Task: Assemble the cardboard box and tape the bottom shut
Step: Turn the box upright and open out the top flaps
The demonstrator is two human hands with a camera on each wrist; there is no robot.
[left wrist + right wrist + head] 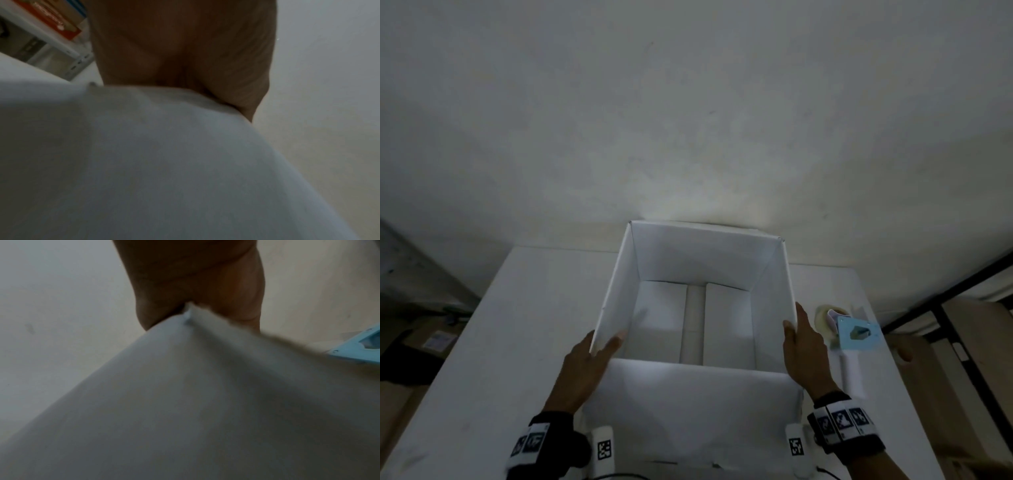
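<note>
Reaching forward from both sides, you had your hands on the white cardboard box [698, 274], which stood open-topped on the white counter [493, 342] right in front of you. Your left hand [585, 363] took the box's left wall near the front corner: the thumb hooked over the top edge and lay against the inner face, while the fingers ran along the outside, so the hand was clamped on that wall. Your right hand [804, 356] lay along the right wall near its front corner with fingers stretched straight forward and close together, flat against the cardboard rather than curled round it; in the right wrist view the box edge met the palm [205, 280] at the crease by the thumb, though the picture was blurred. Both forearms angled inward toward the box, each wrist wrapped in a dark band with printed markers. Inside the box, two bottom flaps lay flat with a strip showing between them down the middle. The near top flap folded outward toward you, lying low between your wrists. The tape dispenser [856, 334], pale blue with a white handle and a roll of tape at its far end, lay on the counter just beside your right hand, apart from the box.
</note>
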